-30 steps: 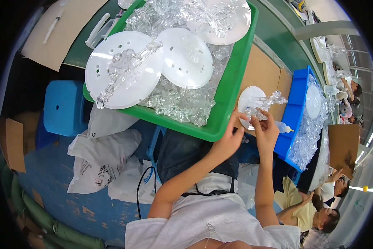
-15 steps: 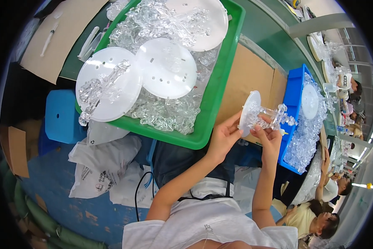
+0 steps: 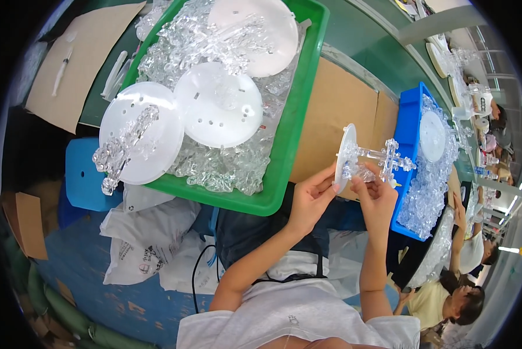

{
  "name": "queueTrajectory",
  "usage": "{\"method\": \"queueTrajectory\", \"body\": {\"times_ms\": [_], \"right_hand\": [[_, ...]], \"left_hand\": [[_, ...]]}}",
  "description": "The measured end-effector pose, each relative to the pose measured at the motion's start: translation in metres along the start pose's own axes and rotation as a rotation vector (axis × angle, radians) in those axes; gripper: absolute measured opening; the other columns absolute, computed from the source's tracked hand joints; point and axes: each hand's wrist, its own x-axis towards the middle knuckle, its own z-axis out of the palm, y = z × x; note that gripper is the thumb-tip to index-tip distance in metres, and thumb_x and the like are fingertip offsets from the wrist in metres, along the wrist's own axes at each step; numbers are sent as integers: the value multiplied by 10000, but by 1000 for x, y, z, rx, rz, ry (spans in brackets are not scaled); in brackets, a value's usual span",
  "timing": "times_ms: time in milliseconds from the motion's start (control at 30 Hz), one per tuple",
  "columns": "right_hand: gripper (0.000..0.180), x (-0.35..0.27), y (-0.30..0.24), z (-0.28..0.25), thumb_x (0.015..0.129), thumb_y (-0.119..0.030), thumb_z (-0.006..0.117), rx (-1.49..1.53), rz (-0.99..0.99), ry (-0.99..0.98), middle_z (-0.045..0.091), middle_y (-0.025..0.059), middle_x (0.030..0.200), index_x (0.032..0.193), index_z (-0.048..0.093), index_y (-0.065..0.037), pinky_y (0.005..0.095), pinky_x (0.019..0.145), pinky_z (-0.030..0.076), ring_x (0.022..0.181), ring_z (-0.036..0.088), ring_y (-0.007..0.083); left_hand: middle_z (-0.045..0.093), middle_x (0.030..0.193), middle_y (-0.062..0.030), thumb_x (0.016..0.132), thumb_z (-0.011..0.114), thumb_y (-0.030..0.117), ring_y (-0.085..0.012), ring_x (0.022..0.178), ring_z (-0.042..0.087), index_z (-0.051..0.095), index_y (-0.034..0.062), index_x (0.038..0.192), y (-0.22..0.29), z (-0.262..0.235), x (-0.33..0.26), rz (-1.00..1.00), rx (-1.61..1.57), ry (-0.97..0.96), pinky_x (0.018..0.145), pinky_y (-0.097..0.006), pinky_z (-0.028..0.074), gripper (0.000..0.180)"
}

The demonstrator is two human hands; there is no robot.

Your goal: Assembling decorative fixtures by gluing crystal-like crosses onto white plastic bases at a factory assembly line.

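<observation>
While the left hand (image 3: 310, 200) pinches the lower edge of a white disc (image 3: 346, 151), held nearly on edge right of the frame's centre, the right hand (image 3: 379, 200) sits just beside it, fingers bunched at small clear pieces; I cannot tell whether they grip one. A clear stem (image 3: 372, 153) juts from the disc toward the right, ending in a knobbly cross-shaped part (image 3: 392, 160). A small yellow tip (image 3: 394, 184) shows by the right hand's fingers.

Behind the disc lies brown cardboard (image 3: 331, 110). Right of it, a blue bin (image 3: 409, 107) holds a heap of clear parts (image 3: 425, 200) with another disc (image 3: 432, 136) on top. At upper centre, a green tray (image 3: 299, 134) is heaped with clear pieces (image 3: 229, 166) and three larger discs (image 3: 218, 104).

Farther out, a blue stool (image 3: 92, 174) and white bags (image 3: 150, 238) stand at left on a blue floor (image 3: 104, 308). At lower right, a co-worker in a pale yellow top (image 3: 429, 302) is near another in white (image 3: 470, 256).
</observation>
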Motion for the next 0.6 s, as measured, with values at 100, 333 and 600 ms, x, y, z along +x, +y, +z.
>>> {"method": "queueTrajectory", "body": {"times_ms": [100, 333, 600], "right_hand": [[342, 3, 9, 3, 857, -55, 657, 168, -5, -27, 663, 116, 909, 1166, 560, 54, 230, 663, 521, 762, 647, 128], [388, 4, 23, 9, 862, -68, 649, 556, 22, -78, 633, 134, 1045, 1206, 522, 60, 260, 722, 533, 839, 630, 148], [354, 1, 16, 4, 849, -43, 657, 350, -59, -70, 647, 134, 1004, 1167, 543, 64, 273, 719, 547, 841, 648, 164]], "left_hand": [[524, 1306, -149, 891, 537, -60, -193, 1185, 522, 441, -60, 1324, 5, -2, 4, -7, 8, -41, 995, -294, 413, 444], [503, 1330, -154, 886, 550, -55, -204, 1201, 512, 440, -52, 1328, 13, 0, -1, 1, -1, 1, 1013, -308, 404, 456], [492, 1338, -156, 887, 539, -71, -201, 1206, 505, 443, -54, 1324, 13, 1, -3, 7, 55, -2, 1019, -303, 399, 448]]}}
